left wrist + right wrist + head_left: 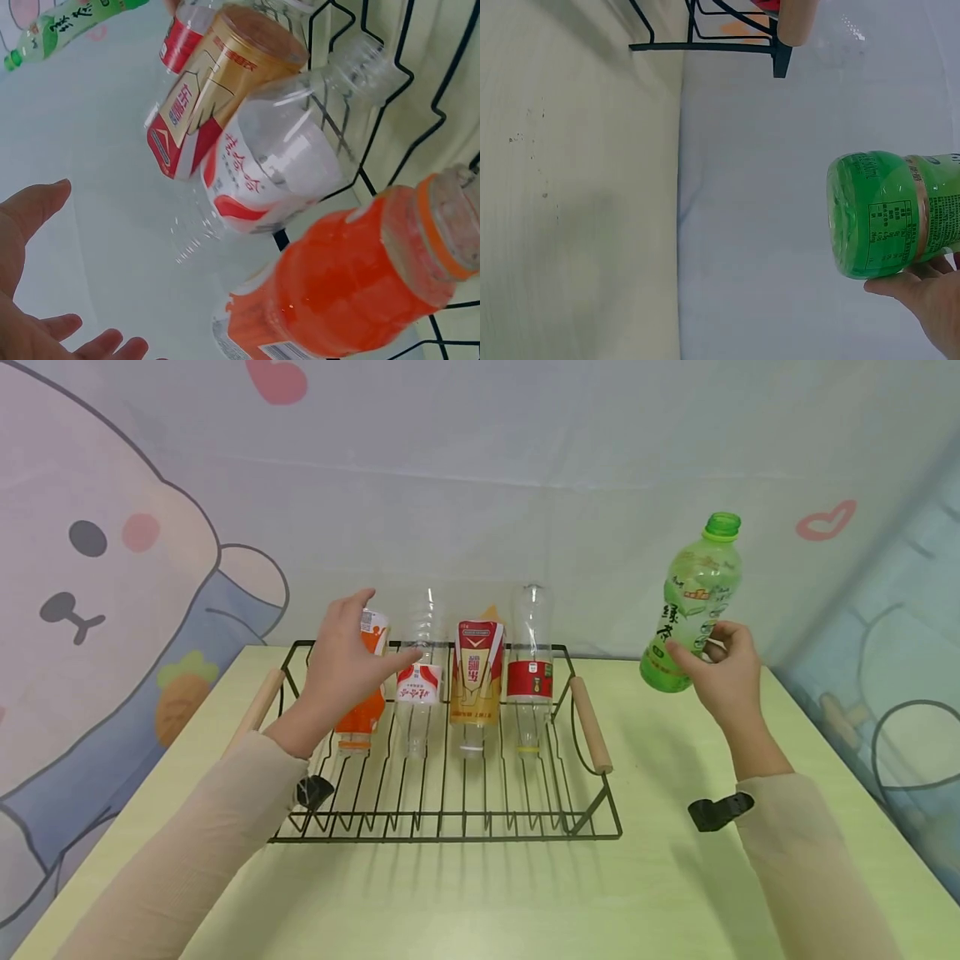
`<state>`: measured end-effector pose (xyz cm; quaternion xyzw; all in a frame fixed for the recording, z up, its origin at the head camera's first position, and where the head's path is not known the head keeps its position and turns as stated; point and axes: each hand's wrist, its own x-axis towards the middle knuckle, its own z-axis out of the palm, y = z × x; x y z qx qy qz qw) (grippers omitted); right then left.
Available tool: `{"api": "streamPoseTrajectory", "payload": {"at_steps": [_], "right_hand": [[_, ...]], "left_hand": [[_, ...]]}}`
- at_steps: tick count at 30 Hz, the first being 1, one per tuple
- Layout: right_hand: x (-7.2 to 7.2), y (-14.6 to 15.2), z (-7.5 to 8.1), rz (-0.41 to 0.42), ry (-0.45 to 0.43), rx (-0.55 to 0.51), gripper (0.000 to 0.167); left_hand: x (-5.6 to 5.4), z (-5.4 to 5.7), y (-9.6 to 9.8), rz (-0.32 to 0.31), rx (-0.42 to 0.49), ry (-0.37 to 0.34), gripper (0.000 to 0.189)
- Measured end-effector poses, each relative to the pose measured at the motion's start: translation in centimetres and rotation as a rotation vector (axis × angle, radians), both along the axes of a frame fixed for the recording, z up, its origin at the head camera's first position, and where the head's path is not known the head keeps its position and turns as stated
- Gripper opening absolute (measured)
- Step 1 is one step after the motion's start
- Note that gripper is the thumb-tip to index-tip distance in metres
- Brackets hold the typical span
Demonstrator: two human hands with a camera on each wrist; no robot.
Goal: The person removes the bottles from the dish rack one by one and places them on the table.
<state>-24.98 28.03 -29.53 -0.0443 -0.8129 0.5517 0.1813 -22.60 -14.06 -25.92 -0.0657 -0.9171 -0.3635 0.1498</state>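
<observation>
In the head view my right hand (727,672) grips a green plastic bottle (693,602) low on its body, neck up and tilted right, above the table at the right. Its mouth shows no cap. My left hand (345,652), thumb and fingers spread, holds nothing and hovers over the left part of a black wire rack (450,839). Bottles lean in the rack, necks down: an orange one (337,277) nearest my left hand, a clear one with a white and red label (420,685), a gold and red one (476,677), and a clear one with a red label (531,681).
The rack has wooden handles, the right handle (591,724) facing the green bottle. It stands on a pale yellow-green table (465,902). Behind the table hangs a printed cloth (480,485) with a cartoon bear and hearts.
</observation>
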Motion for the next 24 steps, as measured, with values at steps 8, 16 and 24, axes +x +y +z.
{"api": "streamPoseTrajectory", "payload": {"at_steps": [8, 16, 24], "right_hand": [[-1.2, -0.4, -1.1, 0.002, 0.026, -0.131, 0.051], [-1.7, -1.0, -2.6, 0.040, 0.014, -0.116, 0.059], [-2.5, -1.3, -3.3, 0.056, -0.018, -0.128, 0.069]], "left_hand": [[-0.7, -0.6, -0.7, 0.030, 0.042, -0.018, 0.090], [-1.6, -1.8, -1.5, 0.066, 0.050, -0.035, 0.092], [-2.2, -2.6, -2.4, 0.091, 0.064, -0.076, 0.094]]}}
